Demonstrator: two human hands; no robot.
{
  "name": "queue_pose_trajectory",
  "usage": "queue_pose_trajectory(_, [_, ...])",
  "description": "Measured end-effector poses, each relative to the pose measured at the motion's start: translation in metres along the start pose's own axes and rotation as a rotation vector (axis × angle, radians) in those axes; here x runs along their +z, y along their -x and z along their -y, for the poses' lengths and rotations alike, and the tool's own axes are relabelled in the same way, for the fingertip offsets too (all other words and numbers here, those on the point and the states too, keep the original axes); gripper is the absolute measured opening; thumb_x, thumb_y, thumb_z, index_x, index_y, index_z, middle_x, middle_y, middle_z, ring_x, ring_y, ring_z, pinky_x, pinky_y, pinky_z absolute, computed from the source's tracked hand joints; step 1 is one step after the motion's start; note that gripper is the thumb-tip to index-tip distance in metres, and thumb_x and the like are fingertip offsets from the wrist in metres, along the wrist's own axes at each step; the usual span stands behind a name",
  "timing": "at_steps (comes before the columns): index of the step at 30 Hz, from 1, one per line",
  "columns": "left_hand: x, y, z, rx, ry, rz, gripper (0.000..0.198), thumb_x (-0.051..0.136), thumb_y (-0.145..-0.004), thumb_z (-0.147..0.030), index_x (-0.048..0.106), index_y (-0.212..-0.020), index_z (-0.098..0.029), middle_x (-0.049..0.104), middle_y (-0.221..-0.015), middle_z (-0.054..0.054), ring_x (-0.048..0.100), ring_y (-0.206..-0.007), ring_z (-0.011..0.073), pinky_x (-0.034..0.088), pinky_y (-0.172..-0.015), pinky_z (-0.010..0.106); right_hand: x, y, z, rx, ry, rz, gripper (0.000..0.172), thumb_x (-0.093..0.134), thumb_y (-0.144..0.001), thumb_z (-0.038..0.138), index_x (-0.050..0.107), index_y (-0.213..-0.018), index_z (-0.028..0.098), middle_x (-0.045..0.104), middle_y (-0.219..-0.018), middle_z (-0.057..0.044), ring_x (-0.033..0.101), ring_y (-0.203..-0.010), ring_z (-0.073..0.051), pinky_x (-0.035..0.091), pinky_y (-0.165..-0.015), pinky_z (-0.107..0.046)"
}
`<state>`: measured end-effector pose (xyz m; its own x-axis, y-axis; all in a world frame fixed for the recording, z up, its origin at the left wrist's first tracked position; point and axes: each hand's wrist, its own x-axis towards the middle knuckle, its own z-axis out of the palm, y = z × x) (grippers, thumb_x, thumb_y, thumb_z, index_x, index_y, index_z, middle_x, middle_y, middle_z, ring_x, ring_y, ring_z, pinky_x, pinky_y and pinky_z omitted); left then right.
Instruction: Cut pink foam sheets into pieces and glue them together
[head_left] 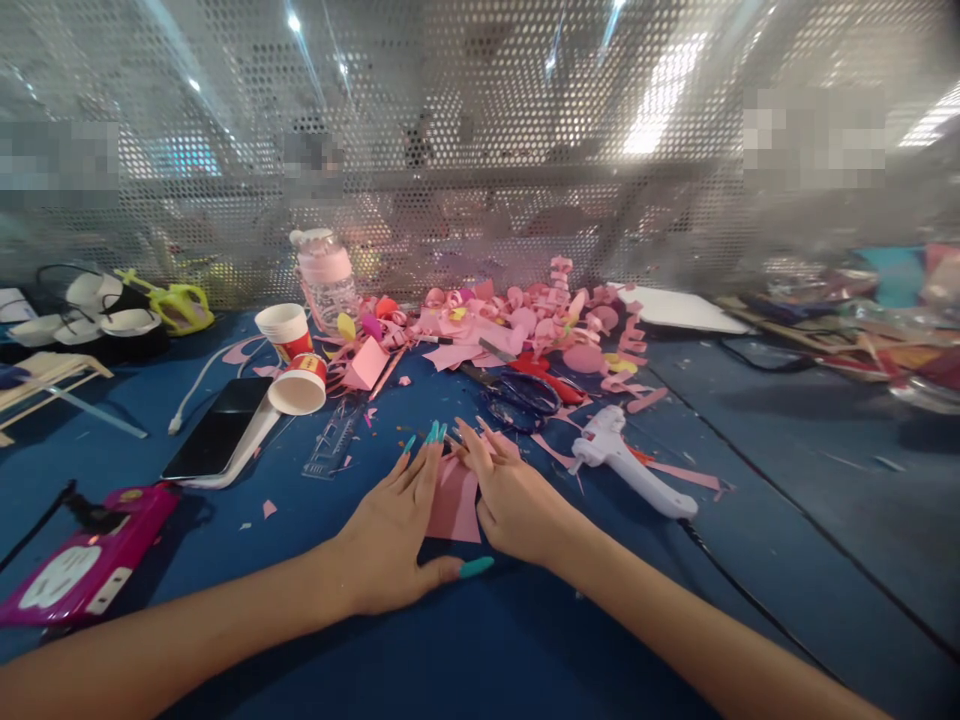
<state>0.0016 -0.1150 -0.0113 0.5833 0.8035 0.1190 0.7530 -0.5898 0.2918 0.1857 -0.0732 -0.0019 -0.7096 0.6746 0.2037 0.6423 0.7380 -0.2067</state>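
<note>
A piece of pink paper (454, 505) lies on the blue table between my hands. My left hand (394, 530) rests flat at the paper's left side, fingers stretched forward and thumb apart. Over the paper's right part is my right hand (517, 495), its fingers bent and close together; what they may pinch is hidden. Just beyond my hands lie dark-blue-handled scissors (529, 392) and red-handled scissors (551, 380). A white glue gun (634, 465) lies to the right of my right hand. A clear ruler (330, 440) is to the left.
Pink paper scraps (517, 320) are heaped at the back, beside a bottle (328, 275). Two paper cups (298, 385), a phone (219, 428) and a magenta device (90, 560) stand or lie left. A perforated metal screen (450, 120) rises behind.
</note>
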Motion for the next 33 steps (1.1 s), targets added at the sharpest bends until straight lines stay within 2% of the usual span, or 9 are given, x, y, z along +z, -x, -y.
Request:
queue_pose_trajectory(15, [-0.0010,0.0018,0.0038,0.031,0.034,-0.030,0.097,0.043,-0.076,-0.061,-0.013,-0.138,-0.011,0.013,-0.144,0.023,0.011,-0.132,0.0323,0.020,-0.105,0.053,-0.0026,-0.0018,0.0004,0.043,-0.036,0.017,0.078,0.037,-0.061,0.004,0.014,-0.135,-0.007,0.054,-0.119,-0.022,0.037,-0.125,-0.025,0.031,-0.104,-0.044])
queue_pose_trajectory(20, [-0.0012,0.0023,0.0043,0.040,0.052,-0.035,0.092,0.043,-0.077,-0.059,-0.006,-0.139,-0.014,0.014,-0.145,0.020,0.011,-0.133,0.0314,0.020,-0.105,0.052,-0.0025,-0.0019,-0.0021,0.054,-0.050,0.012,0.078,0.037,-0.062,0.003,0.014,-0.136,-0.005,0.055,-0.120,-0.020,0.033,-0.127,-0.024,0.035,-0.102,-0.043])
queue_pose_trajectory(25, [-0.0013,0.0018,0.0036,0.052,0.028,-0.027,0.095,0.043,-0.077,-0.060,-0.010,-0.139,-0.012,0.015,-0.144,0.022,0.010,-0.132,0.0326,0.021,-0.104,0.055,-0.0034,-0.0026,-0.0030,0.077,-0.047,0.038,0.077,0.038,-0.063,0.003,0.016,-0.135,-0.008,0.054,-0.121,-0.021,0.033,-0.127,-0.025,0.036,-0.101,-0.040])
queue_pose_trajectory(30, [-0.0003,0.0032,0.0028,0.038,0.023,-0.042,0.096,0.044,-0.076,-0.061,-0.012,-0.139,-0.015,0.013,-0.145,0.020,0.010,-0.133,0.0327,0.022,-0.104,0.053,-0.0039,-0.0024,-0.0035,0.079,-0.040,0.037,0.076,0.038,-0.063,0.003,0.018,-0.135,-0.006,0.051,-0.124,-0.022,0.033,-0.127,-0.025,0.035,-0.101,-0.042])
queue_pose_trajectory(33, [-0.0010,0.0034,0.0041,0.045,0.058,-0.025,0.093,0.046,-0.077,-0.057,-0.010,-0.139,-0.016,0.017,-0.144,0.019,0.016,-0.132,0.0319,0.024,-0.104,0.052,-0.0031,-0.0009,-0.0037,0.076,-0.001,0.033,0.073,0.039,-0.064,0.004,0.021,-0.135,-0.006,0.047,-0.126,-0.024,0.035,-0.125,-0.027,0.036,-0.100,-0.042])
